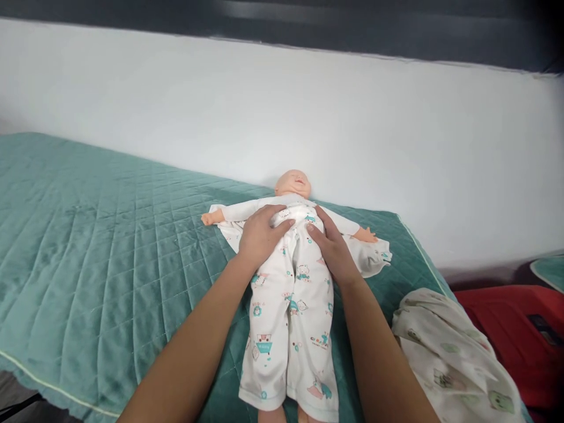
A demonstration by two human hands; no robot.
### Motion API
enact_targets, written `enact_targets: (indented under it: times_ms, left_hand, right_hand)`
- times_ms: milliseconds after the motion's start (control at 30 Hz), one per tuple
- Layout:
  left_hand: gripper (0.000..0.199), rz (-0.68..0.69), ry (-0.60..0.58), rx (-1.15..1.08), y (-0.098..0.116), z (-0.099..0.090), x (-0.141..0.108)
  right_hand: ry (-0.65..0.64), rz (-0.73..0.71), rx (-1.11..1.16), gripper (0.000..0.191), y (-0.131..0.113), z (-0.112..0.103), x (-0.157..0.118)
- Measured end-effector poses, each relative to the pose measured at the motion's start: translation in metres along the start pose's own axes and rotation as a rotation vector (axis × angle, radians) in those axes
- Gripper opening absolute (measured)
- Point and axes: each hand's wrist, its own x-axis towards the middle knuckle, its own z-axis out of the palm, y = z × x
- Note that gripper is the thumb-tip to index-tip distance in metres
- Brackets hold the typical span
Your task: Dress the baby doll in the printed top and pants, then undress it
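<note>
A baby doll lies on its back with its head near the wall and its arms spread wide. It wears white patterned trousers, and a white garment is spread under its arms. My left hand rests on the left side of the trousers' waist, thumb toward the middle. Opposite it, my right hand lies at the right side of the waist. Both thumbs are on the cloth at the front; the other fingertips are partly hidden, so whether they pinch the fabric cannot be made out.
A green quilted cover lies under the doll. At the lower right is a crumpled white patterned cloth, beside a red case. A white wall stands behind.
</note>
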Motion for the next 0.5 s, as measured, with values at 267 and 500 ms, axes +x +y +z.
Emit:
enact_targets:
  times_ms: [267, 500]
  left_hand:
    - [0.022, 0.192, 0.079, 0.117, -0.003, 0.002, -0.002]
    - [0.025, 0.36, 0.225, 0.169, -0.005, 0.006, -0.005]
  right_hand:
    - [0.007, -0.07, -0.087, 0.065, -0.009, 0.002, -0.002]
    - [0.044, -0.232, -0.184, 0.046, -0.012, 0.003, -0.004]
